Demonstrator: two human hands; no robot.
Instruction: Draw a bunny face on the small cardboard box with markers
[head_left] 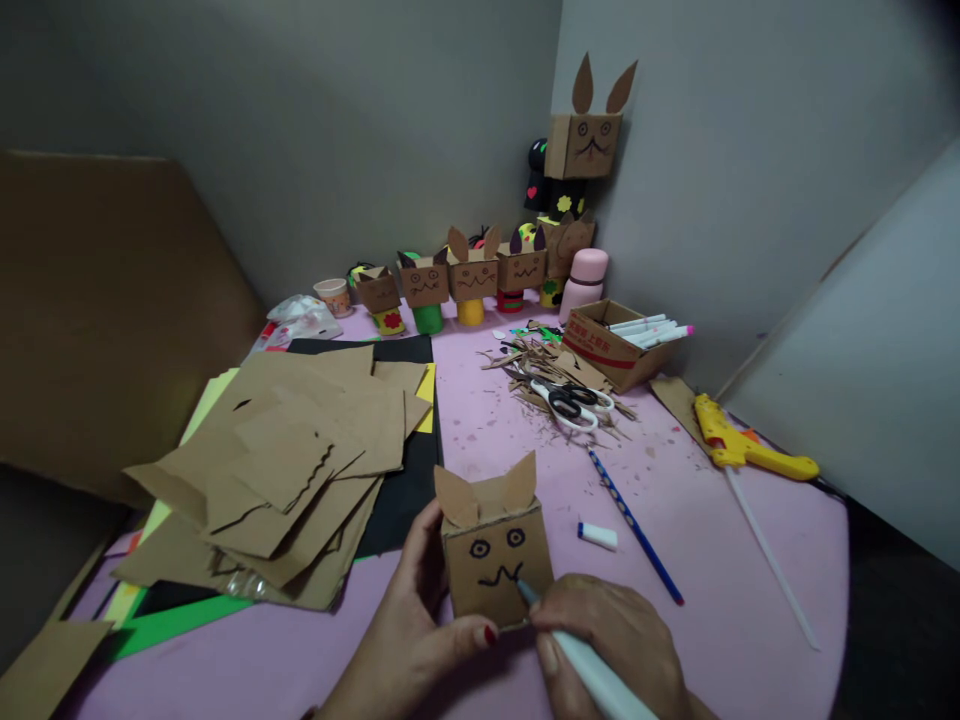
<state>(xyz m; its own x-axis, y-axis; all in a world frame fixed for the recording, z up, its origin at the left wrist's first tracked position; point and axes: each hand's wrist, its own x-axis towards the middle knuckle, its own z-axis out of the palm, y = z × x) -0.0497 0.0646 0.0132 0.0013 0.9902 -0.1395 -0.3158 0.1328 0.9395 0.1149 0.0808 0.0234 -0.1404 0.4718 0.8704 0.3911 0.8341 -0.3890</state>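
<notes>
A small cardboard box (491, 570) with two pointed cardboard ears stands in front of me. Its front bears two ringed eyes and a wavy dark mouth. My left hand (431, 610) grips the box at its left side, thumb along the lower front edge. Between the fingers of my right hand (607, 640) is a white marker (592, 670), its dark tip touching the box front at the right end of the mouth line. The marker's white cap (598, 536), with a blue end, lies to the right of the box. Beyond it rests a blue pencil (637, 528).
Stacked cardboard sheets (300, 450) lie at left. Scissors (574, 402) sit on cardboard scraps near a box of markers (619, 345). A yellow glue gun (750, 450) is at right. Several cardboard-headed figures (472, 275) and a pink flask (585, 285) line the back.
</notes>
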